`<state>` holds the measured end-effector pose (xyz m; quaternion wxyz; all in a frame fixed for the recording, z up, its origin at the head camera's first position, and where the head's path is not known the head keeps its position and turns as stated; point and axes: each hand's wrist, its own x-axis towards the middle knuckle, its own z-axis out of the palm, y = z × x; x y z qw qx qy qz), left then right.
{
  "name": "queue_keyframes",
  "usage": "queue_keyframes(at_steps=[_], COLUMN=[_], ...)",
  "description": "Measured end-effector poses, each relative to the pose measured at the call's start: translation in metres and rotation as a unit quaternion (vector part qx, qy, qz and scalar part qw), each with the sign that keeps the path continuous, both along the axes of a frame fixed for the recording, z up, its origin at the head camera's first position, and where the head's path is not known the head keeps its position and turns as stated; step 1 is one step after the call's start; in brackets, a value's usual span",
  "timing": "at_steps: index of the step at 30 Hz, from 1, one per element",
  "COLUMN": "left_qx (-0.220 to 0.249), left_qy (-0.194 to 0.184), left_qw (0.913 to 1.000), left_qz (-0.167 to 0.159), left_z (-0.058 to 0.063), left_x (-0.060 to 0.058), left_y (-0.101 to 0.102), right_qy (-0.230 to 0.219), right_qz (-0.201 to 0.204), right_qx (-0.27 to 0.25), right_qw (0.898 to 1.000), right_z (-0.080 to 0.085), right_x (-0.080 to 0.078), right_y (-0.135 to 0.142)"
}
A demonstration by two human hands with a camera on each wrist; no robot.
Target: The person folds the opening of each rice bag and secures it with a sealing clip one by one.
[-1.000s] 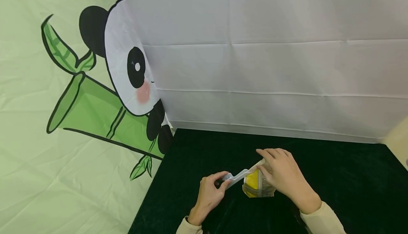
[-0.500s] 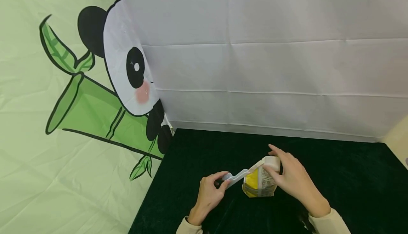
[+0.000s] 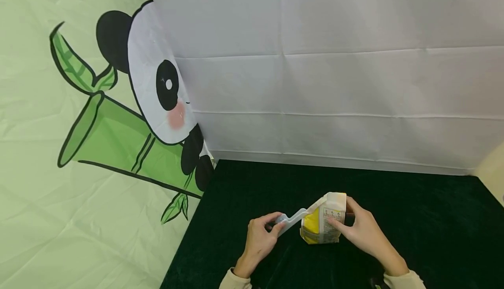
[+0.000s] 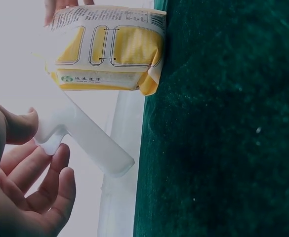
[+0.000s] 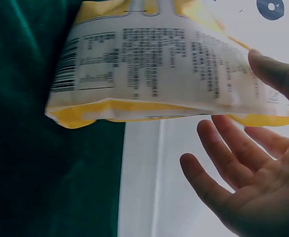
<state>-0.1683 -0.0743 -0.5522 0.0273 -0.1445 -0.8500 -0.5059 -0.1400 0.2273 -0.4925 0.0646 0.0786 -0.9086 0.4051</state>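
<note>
A yellow and white printed packaging bag [image 3: 311,222] stands upright on the dark green cloth, its top sloping toward the left. My left hand [image 3: 261,236] pinches a translucent white plastic bag clip [image 3: 291,221] between thumb and fingers. The clip reaches from that hand to the bag's upper left edge; in the left wrist view one flat arm of the clip [image 4: 97,148] sticks out free. On the other side, my right hand [image 3: 366,232] holds the bag's right side, thumb on the printed face. In the right wrist view its other fingers [image 5: 233,158] lie partly behind the bag's edge.
The green cloth [image 3: 413,219] covers the table beneath both hands. White sheeting [image 3: 354,83] hangs behind the table's far edge. A pale green backdrop [image 3: 31,201] with a panda and bamboo print stands at the left.
My right hand has moved down from over the bag's top to its right side, uncovering the white top and printed face. The left hand and clip have hardly moved.
</note>
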Motion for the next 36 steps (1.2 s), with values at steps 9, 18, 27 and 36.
queue_keyframes(at_steps=[9, 18, 27, 36], left_qx=[-0.005, 0.0, 0.006, 0.002], left_qy=[0.009, 0.029, 0.033, 0.048], left_qw=[0.9998, 0.9994, 0.9992, 0.9987], left_qz=[0.014, 0.02, 0.02, 0.02], left_z=[0.002, 0.001, 0.001, 0.004], left_x=[0.001, 0.001, 0.001, 0.001], left_y=[0.002, 0.003, 0.005, 0.009], right_qy=[-0.072, -0.1, -0.109, -0.107], right_qz=[0.023, 0.035, 0.03, 0.028], right_qx=[-0.008, -0.014, -0.016, -0.022], right_qw=[0.997, 0.994, 0.993, 0.994], right_z=[-0.026, -0.032, -0.036, -0.037], right_x=[-0.001, -0.002, -0.002, -0.003], right_y=[0.003, 0.006, 0.006, 0.006])
